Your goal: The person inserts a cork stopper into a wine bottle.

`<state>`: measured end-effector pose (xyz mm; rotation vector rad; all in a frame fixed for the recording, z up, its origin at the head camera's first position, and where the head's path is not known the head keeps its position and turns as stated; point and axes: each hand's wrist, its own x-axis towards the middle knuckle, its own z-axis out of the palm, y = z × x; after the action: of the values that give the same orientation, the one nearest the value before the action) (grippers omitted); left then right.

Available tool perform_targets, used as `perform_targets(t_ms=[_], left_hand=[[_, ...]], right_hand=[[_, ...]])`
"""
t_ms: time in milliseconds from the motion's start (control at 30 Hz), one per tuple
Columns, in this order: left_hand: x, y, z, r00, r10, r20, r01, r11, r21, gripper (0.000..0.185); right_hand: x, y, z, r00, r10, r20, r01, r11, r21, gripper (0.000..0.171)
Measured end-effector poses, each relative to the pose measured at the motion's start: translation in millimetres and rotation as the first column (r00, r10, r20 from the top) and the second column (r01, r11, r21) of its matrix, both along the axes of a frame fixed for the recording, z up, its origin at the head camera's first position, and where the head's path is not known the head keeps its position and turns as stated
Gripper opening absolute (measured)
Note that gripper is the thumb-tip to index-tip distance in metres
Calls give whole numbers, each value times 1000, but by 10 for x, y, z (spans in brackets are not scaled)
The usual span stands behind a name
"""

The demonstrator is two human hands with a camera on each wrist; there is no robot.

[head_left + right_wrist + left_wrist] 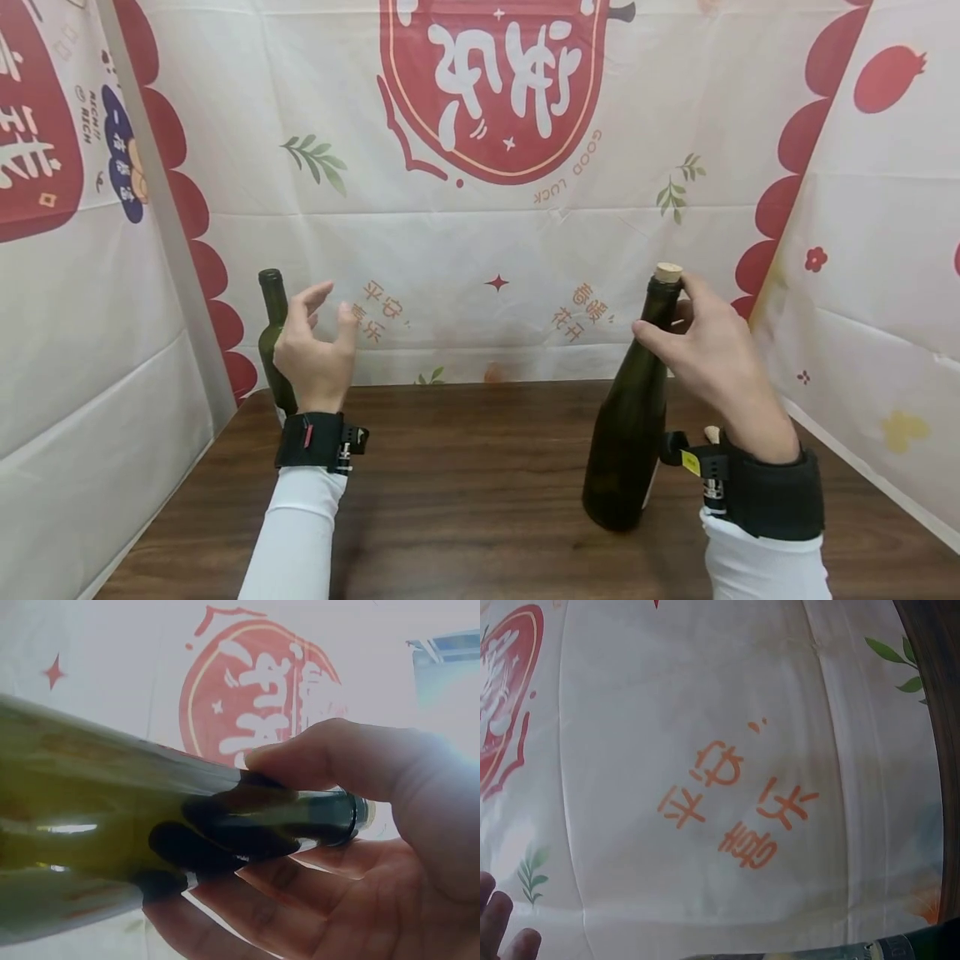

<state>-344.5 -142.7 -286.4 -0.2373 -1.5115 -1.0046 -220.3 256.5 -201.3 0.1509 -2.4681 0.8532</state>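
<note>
Works over a dark brown wood-grain table (480,500), hemmed in at the back and both sides by pale cloth (480,246) printed with red medallions (495,158), leaf sprigs (315,158) and orange characters (384,300). Grips a corked dark-green bottle (628,433) by the neck in the right hand (712,350), over the table's right half, tilted with the cork (668,272) to the right; cannot tell about contact between base and wood. Holds nothing in the left hand (318,350), raised with loosely bent fingers before a second green bottle (273,342). Shows, in the head view only, a small pale object (712,433) partly hidden by the right wristband (772,492). Reveals in the right wrist view the fingers curled round the neck, dark through the glass, plus glare (450,705) at upper right. Catches in the left wrist view just fingertips (495,919) at lower left and a sliver of bottle (926,945) along the bottom.
</note>
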Motion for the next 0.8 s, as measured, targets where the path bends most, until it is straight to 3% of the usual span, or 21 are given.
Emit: perform_targets(t_ms=[233,333,533,800], left_hand=[[-13,-117,-24,997,68,20,-69,996,61,50],[-18,-157,-31,997,64,34,-67,994,86,54],[-48,-207,-88,988,42,147,-57,993,102,70],[-134,-260,-156,967,32,253,-63,992,113,85]], right_hand=[[12,185,-19,999,-43,2,43,999,-13,70],[14,251,-36,998,-57,4,57,998,-26,71],[25,411,-64,998,-64,2,64,997,-32,70],[92,630,-24,988,-152,-7,152,988,25,64]])
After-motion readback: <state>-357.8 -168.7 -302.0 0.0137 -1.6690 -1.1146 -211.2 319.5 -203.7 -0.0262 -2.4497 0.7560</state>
